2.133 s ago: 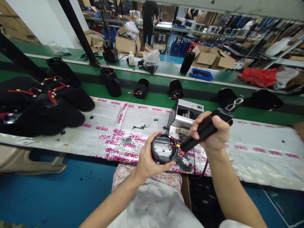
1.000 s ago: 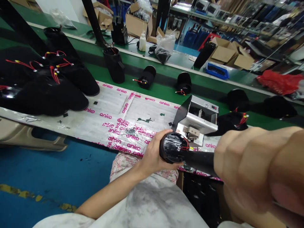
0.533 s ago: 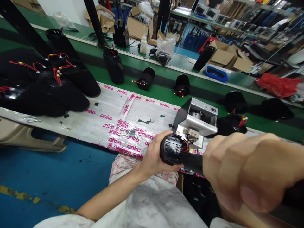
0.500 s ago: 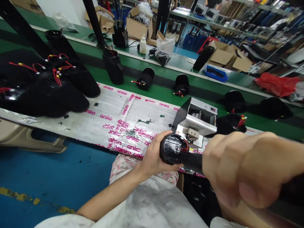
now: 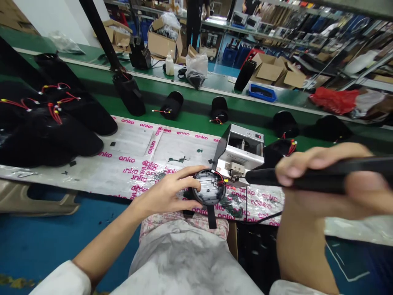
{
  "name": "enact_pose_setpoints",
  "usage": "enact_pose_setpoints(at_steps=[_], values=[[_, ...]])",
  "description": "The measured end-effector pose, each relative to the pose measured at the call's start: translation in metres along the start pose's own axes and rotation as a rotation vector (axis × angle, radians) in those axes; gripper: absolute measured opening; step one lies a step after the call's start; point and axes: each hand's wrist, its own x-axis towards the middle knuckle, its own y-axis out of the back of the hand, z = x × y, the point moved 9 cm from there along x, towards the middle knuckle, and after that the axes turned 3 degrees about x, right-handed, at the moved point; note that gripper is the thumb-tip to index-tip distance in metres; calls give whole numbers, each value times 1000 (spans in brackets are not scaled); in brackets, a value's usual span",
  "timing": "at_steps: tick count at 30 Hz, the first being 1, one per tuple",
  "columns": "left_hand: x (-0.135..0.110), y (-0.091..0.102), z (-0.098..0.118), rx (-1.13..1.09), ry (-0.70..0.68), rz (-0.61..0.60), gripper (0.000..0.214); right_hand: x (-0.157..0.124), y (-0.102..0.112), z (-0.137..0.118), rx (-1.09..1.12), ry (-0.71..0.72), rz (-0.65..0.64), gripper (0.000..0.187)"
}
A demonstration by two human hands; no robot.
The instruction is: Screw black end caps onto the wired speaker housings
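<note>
My left hand point(image 5: 175, 190) is curled round the rim of a round black housing point(image 5: 210, 188), whose open end faces up and shows a dark, glossy inside. Red wires with a yellow plug come out at its right side, and a black strap point(image 5: 211, 217) hangs below it. My right hand point(image 5: 319, 168), blurred, grips a long black electric screwdriver point(image 5: 325, 176). Its tapered tip points left, close to the front of a silver screw feeder point(image 5: 241, 149); whether the tip touches it I cannot tell.
Black cylinders with red wires point(image 5: 61, 119) are heaped at left. More black cylinders point(image 5: 172, 105) lie along the green conveyor point(image 5: 193, 116). Pink-printed tape covers the worktop point(image 5: 132, 143). Behind stand a white bottle point(image 5: 169, 65), a blue tray point(image 5: 262, 92) and a red bag point(image 5: 334, 100).
The screwdriver has moved from over the housing to the feeder with my right hand. My left hand and the housing shifted slightly, and the view has turned a little.
</note>
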Motion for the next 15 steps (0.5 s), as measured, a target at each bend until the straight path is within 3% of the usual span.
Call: enact_pose_setpoints(at_steps=[3,6,12,15], values=[[7,-5,5,51,-9,21,27,-12,-23,25,19,96,90,25],[7,-7,7,64,-5,57,32,-17,-27,44,-4,63,143,24],[3,-8,5,71,-1,104,36,-11,-27,69,155,-138,20,26],[3,-9,3,41,-4,125,37,-7,-14,55,151,-186,-43,25]])
